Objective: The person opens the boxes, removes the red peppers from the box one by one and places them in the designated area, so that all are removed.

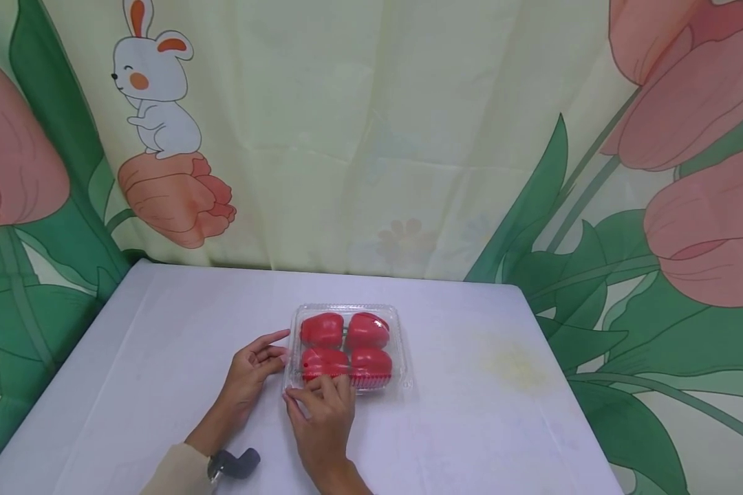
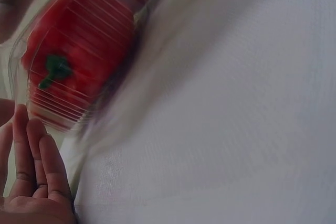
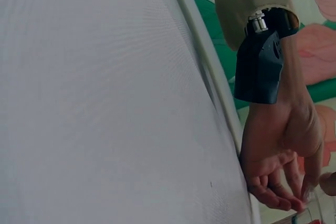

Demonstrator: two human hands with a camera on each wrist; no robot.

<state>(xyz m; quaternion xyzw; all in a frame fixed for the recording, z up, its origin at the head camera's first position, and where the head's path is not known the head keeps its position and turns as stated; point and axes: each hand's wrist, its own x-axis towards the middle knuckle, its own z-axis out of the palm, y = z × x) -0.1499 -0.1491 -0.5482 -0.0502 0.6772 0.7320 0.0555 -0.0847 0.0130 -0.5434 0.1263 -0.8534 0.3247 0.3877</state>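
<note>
A clear plastic clamshell container [image 1: 401, 344] with several red bell peppers [image 1: 322, 331] inside lies on the table. My left hand [image 1: 254, 368] is at its left side, fingertips touching the edge. Those fingers [image 2: 44, 166] look mostly straight in the left wrist view, near the container's ribbed wall and a pepper [image 2: 86, 40] with a green stem. At the front left corner, my right hand [image 1: 325, 426] pinches the rim between thumb and forefinger, its other fingers bent over the front. In the right wrist view, the left hand [image 3: 283, 135] shows beside the container's corner.
The table [image 1: 470, 399] has a white cloth, with a faint yellowish stain to the right. Behind and beside it hangs a curtain [image 1: 347, 137] printed with tulips and a rabbit. A dark wrist device [image 1: 234, 465] is strapped at the left sleeve's cuff.
</note>
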